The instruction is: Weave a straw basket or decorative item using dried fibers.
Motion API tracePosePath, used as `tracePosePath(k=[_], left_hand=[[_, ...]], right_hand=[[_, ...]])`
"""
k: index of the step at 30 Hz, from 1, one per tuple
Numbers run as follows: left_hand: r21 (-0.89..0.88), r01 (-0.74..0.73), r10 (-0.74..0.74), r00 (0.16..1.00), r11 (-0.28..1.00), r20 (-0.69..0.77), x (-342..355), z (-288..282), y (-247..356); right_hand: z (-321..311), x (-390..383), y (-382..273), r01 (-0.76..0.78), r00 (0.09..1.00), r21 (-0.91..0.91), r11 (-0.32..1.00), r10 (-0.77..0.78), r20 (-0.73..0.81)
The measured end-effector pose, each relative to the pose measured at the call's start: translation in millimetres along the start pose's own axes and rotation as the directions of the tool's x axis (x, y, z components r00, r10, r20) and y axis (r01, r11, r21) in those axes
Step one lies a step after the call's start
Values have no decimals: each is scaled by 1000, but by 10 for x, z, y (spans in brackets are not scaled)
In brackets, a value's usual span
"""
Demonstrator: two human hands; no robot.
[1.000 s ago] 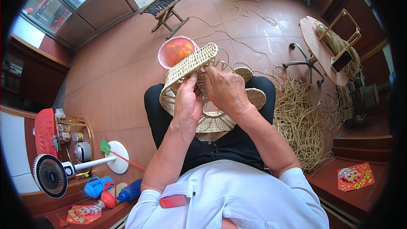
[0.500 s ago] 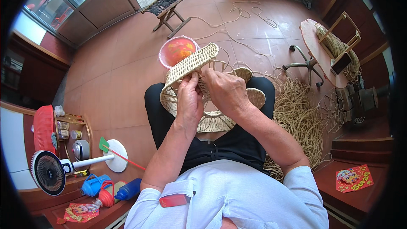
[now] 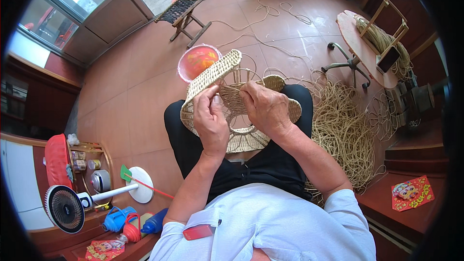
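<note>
A flower-shaped woven basket [image 3: 225, 142] of pale straw-coloured cord rests across my thighs. Its lobes curve around bare frame wires, and one lobe rises on the left. At the near end of that lobe, my left hand [image 3: 212, 123] grips the woven wall between thumb and fingers. To the right of it, my right hand [image 3: 267, 108] is closed in a pinch on a strand of cord [image 3: 233, 87] that runs toward the left lobe. Both hands partly cover the weave behind them.
A large heap of loose cord [image 3: 343, 135] lies on the floor at my right, with strands trailing toward a folding stool [image 3: 183, 14]. A pink-rimmed basin [image 3: 197, 63] stands beyond the basket. Right of it is a round-topped swivel stand [image 3: 349, 38]; a fan [image 3: 64, 209] is at left.
My right hand has drawn away to the right from my left hand, opening a gap with a strand across it. The left hand has shifted slightly lower on the woven lobe.
</note>
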State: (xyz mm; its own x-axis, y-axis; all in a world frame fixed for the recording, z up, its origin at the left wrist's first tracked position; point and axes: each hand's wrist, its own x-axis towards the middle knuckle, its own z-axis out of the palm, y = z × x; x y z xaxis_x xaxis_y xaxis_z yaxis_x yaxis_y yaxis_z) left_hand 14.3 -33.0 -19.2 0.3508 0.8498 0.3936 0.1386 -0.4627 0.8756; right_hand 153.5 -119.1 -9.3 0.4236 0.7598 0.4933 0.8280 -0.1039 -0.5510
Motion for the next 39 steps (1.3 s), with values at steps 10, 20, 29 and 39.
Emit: tracePosePath(k=[10, 20, 29, 39], left_hand=[[403, -543, 489, 839, 736, 236, 345, 37, -75], [249, -589, 492, 793, 769, 358, 524, 13, -10], [236, -585, 488, 794, 776, 363, 570, 92, 36], [400, -568, 492, 823, 719, 284, 444, 250, 39]], right_hand=[[-112, 110, 129, 187, 965, -145, 972, -209, -158], [-64, 238, 473, -218, 972, 569, 793, 227, 56], [-141, 217, 404, -382, 922, 670, 637, 308, 233], [-83, 222, 415, -422, 906, 679, 601, 297, 300]])
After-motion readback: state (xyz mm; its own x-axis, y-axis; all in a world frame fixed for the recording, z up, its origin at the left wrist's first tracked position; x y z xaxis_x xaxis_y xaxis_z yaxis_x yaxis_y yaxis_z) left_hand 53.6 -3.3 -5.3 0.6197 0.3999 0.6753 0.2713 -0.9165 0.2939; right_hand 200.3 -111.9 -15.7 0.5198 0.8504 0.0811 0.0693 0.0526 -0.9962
